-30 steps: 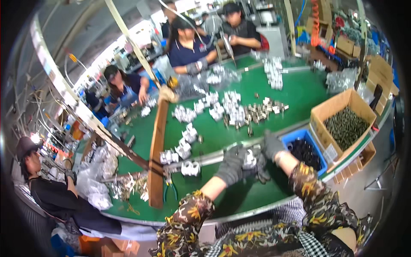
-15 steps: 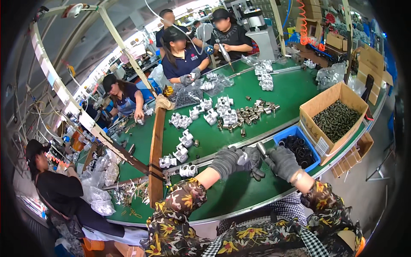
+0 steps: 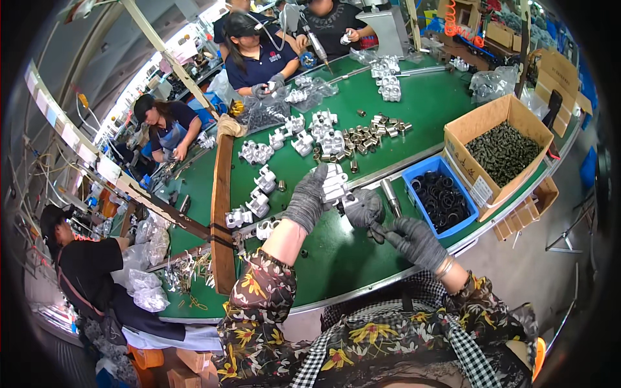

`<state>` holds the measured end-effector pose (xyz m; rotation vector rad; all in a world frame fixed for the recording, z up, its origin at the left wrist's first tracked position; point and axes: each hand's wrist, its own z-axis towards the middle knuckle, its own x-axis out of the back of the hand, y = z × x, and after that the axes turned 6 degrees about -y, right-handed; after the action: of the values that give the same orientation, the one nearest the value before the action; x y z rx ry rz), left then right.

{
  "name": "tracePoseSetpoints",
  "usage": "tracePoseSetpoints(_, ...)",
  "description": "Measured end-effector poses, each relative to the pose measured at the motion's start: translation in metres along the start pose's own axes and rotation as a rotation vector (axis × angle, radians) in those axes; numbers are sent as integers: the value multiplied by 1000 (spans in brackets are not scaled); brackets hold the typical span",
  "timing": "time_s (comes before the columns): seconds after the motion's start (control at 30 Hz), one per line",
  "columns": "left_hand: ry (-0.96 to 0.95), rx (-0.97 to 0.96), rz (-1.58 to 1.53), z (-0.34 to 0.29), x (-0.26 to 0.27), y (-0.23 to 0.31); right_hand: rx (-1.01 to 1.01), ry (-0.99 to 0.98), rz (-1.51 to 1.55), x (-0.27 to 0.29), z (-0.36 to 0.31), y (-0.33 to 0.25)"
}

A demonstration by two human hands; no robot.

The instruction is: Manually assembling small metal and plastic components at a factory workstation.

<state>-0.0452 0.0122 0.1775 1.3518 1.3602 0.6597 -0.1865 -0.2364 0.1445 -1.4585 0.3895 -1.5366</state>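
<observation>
My left hand (image 3: 307, 199), in a grey knit glove, grips a silvery-white metal casting (image 3: 334, 183) with rounded lobes. Against the casting's right side is a dark grey, glove-like rounded shape (image 3: 363, 209); whether it is part of my left glove I cannot tell. My gloved right hand (image 3: 417, 242) is closed, its fingertips at the lower end of that shape. What they pinch is hidden. Beyond the right fingers, a shiny metal cylinder (image 3: 391, 196) stands tilted in view, apart from the hand. A blue tub (image 3: 473, 218) holding black rings (image 3: 440, 197) is to its right.
A cardboard box (image 3: 458, 157) of small dark parts stands beyond the tub. More castings (image 3: 326, 132) and metal sleeves (image 3: 378, 134) lie across the green table (image 3: 414, 139). A wooden bar (image 3: 221, 213) runs along the left. Several co-workers sit or stand around.
My view has shifted, so the table appears higher. The left hand has raised the casting into fuller view. My right hand has drawn back from the metal cylinder, toward me.
</observation>
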Motion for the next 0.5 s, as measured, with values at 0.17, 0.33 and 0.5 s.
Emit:
tracePoseSetpoints(0.17,-363,-179,-308,7,11,-17,-69,-18,575,-8,25,-1)
tracePoseSetpoints(0.33,-156,-275,-336,-27,-5,13,-82,5,752,-20,34,11)
tracePoseSetpoints(0.5,-138,-272,-408,-40,12,12,-61,6,926,-26,69,-28)
